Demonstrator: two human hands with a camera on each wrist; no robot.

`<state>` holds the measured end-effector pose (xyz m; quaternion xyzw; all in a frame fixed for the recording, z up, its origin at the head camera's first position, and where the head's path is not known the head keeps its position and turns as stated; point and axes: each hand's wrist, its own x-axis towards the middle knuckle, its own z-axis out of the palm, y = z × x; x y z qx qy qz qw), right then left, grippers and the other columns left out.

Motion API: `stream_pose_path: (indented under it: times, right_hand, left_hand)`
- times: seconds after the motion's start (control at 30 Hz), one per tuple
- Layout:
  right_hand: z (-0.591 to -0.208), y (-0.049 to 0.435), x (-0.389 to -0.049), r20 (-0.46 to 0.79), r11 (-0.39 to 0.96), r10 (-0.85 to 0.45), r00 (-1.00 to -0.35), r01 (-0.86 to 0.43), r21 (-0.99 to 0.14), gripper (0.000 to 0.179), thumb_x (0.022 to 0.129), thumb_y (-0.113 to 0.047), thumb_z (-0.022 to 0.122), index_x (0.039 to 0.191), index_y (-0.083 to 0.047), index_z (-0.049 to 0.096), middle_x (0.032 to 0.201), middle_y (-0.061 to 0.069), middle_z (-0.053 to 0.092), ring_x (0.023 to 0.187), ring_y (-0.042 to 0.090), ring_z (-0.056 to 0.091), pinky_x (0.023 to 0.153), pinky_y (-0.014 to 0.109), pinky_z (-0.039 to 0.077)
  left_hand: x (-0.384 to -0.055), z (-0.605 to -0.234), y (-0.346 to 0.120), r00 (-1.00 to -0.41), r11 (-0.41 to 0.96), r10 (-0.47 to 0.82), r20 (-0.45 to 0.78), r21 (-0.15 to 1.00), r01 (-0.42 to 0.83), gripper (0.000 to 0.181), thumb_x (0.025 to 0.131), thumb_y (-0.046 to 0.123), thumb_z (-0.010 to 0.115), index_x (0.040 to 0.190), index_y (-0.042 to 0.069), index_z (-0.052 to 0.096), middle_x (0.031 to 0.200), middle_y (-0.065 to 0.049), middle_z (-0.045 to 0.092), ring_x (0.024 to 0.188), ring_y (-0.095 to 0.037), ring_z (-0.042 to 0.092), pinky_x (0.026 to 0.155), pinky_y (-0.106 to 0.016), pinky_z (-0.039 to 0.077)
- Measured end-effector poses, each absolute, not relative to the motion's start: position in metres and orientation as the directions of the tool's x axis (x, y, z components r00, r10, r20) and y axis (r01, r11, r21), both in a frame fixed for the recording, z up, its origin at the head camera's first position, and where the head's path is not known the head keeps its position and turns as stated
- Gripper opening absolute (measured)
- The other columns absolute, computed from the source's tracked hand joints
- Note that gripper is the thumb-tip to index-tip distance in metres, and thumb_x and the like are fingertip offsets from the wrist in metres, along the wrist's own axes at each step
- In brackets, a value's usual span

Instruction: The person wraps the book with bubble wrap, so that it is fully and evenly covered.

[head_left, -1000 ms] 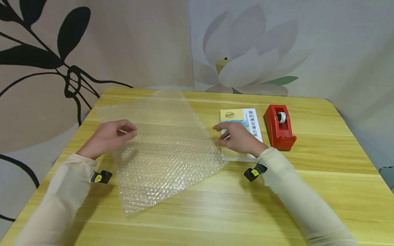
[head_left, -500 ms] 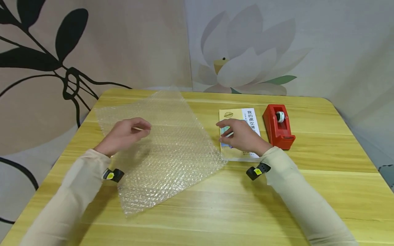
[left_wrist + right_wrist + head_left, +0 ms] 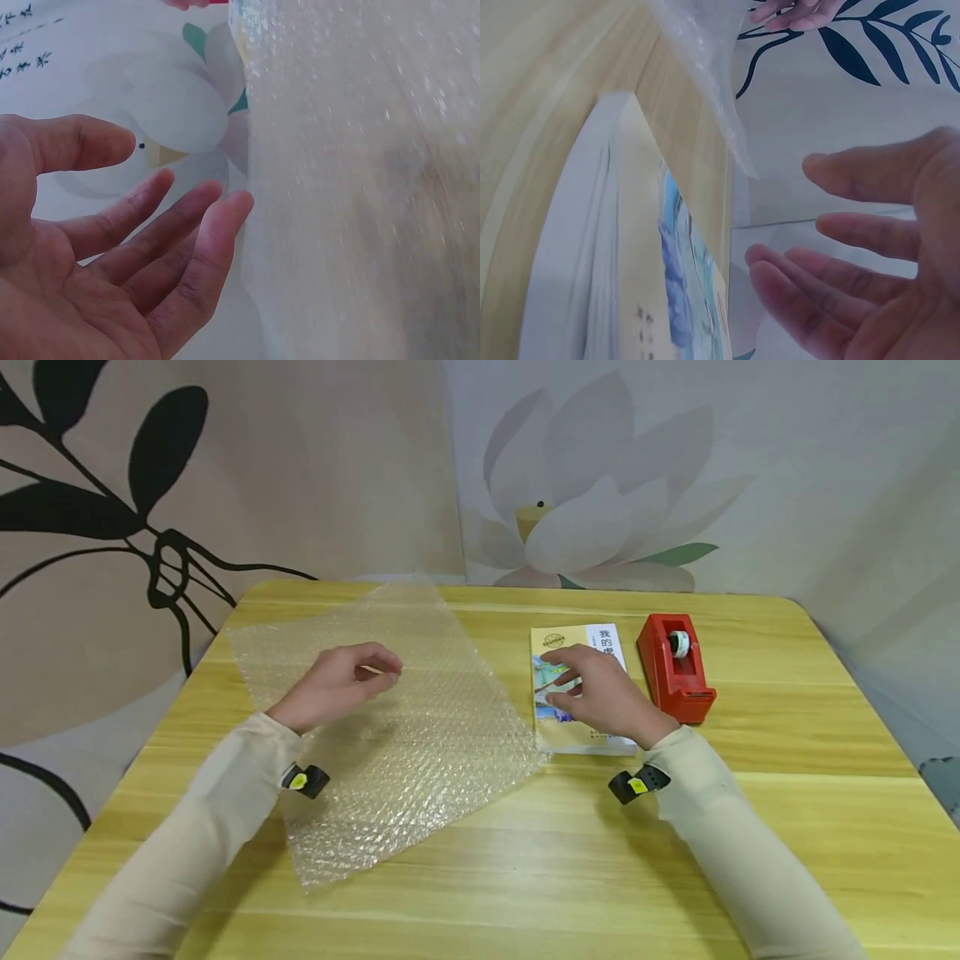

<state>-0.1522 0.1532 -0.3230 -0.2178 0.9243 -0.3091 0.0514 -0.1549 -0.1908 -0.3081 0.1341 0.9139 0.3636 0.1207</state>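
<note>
A clear sheet of bubble wrap lies spread over the left half of the table. Above it hovers my left hand, fingers loosely bent and holding nothing; the left wrist view shows the gap between thumb and fingers with the bubble wrap beside them. My right hand hangs over a paperback book, relaxed and with nothing in its grasp, covering part of the cover. In the right wrist view the book's page edges and picture cover show, apart from the fingertips.
A red tape dispenser with a small roll stands just right of the book. The wooden table runs back to a wall hanging printed with a flower and dark leaves. The wrap's right corner reaches the book's lower left corner.
My left hand has moved right across the bubble wrap. The right hand has shifted slightly right over the book, uncovering more of its left side. Wrap, book and dispenser stay put.
</note>
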Motion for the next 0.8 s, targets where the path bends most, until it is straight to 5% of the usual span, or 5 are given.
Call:
stream_pose_path:
  times: [0.8]
  right_hand:
    - [-0.326, 0.187, -0.138, 0.083, 0.771, -0.335, -0.938, -0.324, -0.548, 0.052, 0.084, -0.020, 0.067, 0.132, -0.011, 0.048, 0.131, 0.013, 0.050, 0.105, 0.030, 0.062, 0.081, 0.044, 0.055]
  left_hand:
    - [-0.175, -0.307, -0.130, -0.887, 0.560, 0.456, -0.073, 0.799, 0.221, 0.018, 0.091, 0.021, 0.057, 0.107, 0.014, 0.061, 0.114, -0.009, 0.063, 0.100, -0.028, 0.064, 0.081, -0.032, 0.054]
